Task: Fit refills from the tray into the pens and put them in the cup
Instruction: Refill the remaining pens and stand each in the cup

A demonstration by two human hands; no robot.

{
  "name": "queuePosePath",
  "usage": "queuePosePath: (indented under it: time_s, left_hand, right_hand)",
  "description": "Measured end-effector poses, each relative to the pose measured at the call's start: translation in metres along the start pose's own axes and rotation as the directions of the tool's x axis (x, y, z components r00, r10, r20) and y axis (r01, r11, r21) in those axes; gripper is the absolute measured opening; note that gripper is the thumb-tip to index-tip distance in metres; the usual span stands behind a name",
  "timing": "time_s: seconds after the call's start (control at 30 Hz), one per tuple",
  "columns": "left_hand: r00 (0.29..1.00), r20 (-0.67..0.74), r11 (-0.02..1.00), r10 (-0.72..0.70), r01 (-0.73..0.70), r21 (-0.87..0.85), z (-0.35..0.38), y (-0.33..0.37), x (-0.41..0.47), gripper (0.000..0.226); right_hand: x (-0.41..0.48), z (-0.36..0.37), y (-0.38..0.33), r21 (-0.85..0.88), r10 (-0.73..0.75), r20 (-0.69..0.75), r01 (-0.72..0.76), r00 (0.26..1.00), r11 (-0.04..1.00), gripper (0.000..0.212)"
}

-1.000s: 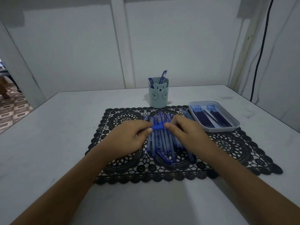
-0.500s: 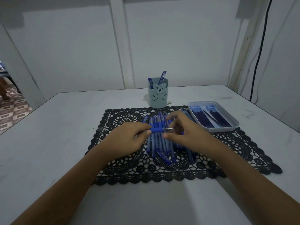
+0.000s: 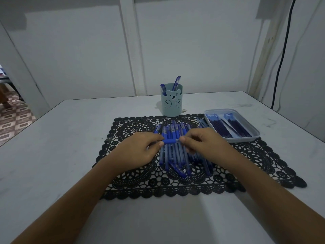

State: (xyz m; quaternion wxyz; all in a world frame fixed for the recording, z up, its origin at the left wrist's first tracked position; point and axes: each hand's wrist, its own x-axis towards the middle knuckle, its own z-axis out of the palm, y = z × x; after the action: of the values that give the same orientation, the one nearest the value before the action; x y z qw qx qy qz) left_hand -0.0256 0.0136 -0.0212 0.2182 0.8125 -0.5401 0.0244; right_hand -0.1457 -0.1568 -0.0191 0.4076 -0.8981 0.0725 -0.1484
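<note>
A blue pen lies crosswise between both hands above a heap of blue pens on a black lace mat. My left hand grips the pen's body, of which only the blue grip end shows. My right hand pinches the small silvery tip at the pen's right end. A pale blue bear cup stands behind the mat with two pens in it. A pale tray of dark refills sits at the right.
The white table meets a white wall at the back. A black cable hangs down the wall at the far right. A tiled floor shows past the table's left edge.
The pen has stayed crosswise between both hands. The fingers of my right hand have shifted at its right end, where a silvery tip has come into sight.
</note>
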Motion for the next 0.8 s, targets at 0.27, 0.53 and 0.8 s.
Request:
queuePosePath:
  time_s: [0.27,0.53,0.8]
  left_hand:
    - [0.996,0.016,0.992,-0.09,0.091,-0.091,-0.006,-0.008,0.001,0.015]
    - [0.988,0.013,0.986,-0.157,0.157,-0.047,-0.005,-0.02,0.002,0.017]
    - [0.994,-0.007,0.993,-0.105,0.105,-0.062,-0.002,-0.013,0.002,0.015]
  right_hand:
    - [0.005,-0.004,0.009,0.005,0.0,-0.149,0.0,0.989,1.0,0.006]
    - [-0.004,0.0,0.003,-0.234,-0.074,0.264,0.139,0.962,0.962,0.009]
    - [0.0,-0.001,-0.001,-0.136,-0.007,-0.037,0.002,0.999,0.991,0.018]
